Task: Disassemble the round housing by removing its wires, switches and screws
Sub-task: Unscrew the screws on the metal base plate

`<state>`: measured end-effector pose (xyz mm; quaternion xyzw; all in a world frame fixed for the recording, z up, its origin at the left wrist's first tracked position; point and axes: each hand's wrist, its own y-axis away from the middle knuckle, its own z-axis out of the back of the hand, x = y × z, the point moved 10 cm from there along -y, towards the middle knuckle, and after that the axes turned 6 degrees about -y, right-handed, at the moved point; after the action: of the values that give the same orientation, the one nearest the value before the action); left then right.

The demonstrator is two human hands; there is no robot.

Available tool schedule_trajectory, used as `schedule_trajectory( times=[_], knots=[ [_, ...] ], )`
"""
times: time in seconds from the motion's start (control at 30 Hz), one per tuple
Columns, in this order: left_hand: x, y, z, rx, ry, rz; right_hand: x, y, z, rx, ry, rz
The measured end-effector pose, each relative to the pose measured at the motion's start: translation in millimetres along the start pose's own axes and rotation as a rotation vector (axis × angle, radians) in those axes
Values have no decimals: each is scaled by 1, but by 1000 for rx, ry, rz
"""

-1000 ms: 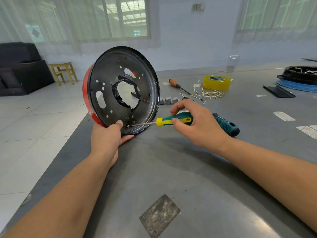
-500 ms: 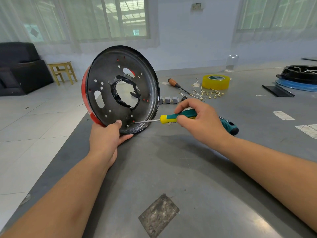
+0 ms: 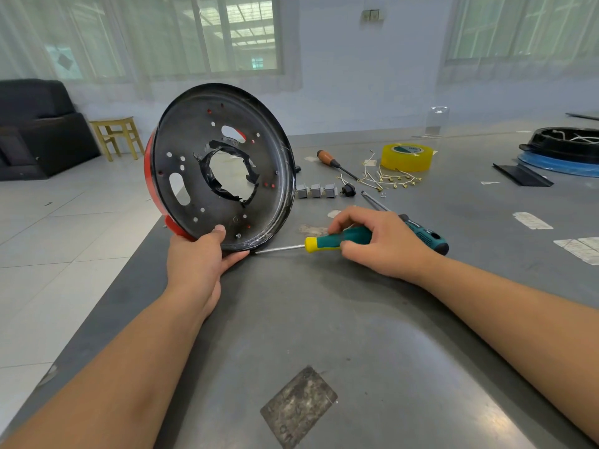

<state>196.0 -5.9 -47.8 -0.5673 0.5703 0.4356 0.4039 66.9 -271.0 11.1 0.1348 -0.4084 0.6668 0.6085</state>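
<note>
The round housing (image 3: pixel 201 202), black inside with a red outer rim, stands on edge on the grey table (image 3: pixel 324 319). My left hand (image 3: pixel 197 260) grips its lower rim, thumb on the inner face. A small screw (image 3: pixel 238 235) sits in the plate near my thumb. My right hand (image 3: pixel 379 241) holds a green and yellow screwdriver (image 3: pixel 324 243) low over the table, its tip just below the housing's bottom edge. Three grey switches (image 3: pixel 316 190), a black plug (image 3: pixel 348 190) and loose wires (image 3: pixel 385 179) with brass ends lie behind.
A second teal-handled screwdriver (image 3: pixel 424 236) lies behind my right hand. A wooden-handled screwdriver (image 3: pixel 334 163) and a yellow tape roll (image 3: pixel 406 157) lie farther back. Another black housing (image 3: pixel 564 147) on a blue base sits far right. The table's left edge drops to the tiled floor.
My right hand has lowered the screwdriver from the screw in the housing's inner face down to the table. The housing has tipped slightly more upright.
</note>
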Motion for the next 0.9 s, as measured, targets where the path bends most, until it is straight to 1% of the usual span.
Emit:
schedule_trajectory(
  times=[0.17, 0.33, 0.4, 0.47, 0.53, 0.63, 0.77, 0.9],
  knots=[
    [1, 1, 0, -1, -18, 9, 13, 1, -17, 135, 205, 127],
    [0, 1, -2, 7, -28, 0, 13, 1, -27, 202, 344, 119],
    [0, 1, -2, 4, -35, -3, 21, 2, -26, 152, 481, 174],
    [0, 1, -3, 0, -44, -8, 34, 1, -23, 23, 609, 218],
    [-1, 2, -4, 2, -50, -23, 50, -2, -28, -99, 675, 237],
    [-2, 3, -6, 10, -76, -48, 73, -11, -53, -188, 704, 268],
    [-6, 6, -10, 45, -71, -81, 90, -30, -78, -227, 663, 231],
    [-8, 7, -10, 46, -73, -98, 91, -49, -100, -178, 659, 147]
  ],
)
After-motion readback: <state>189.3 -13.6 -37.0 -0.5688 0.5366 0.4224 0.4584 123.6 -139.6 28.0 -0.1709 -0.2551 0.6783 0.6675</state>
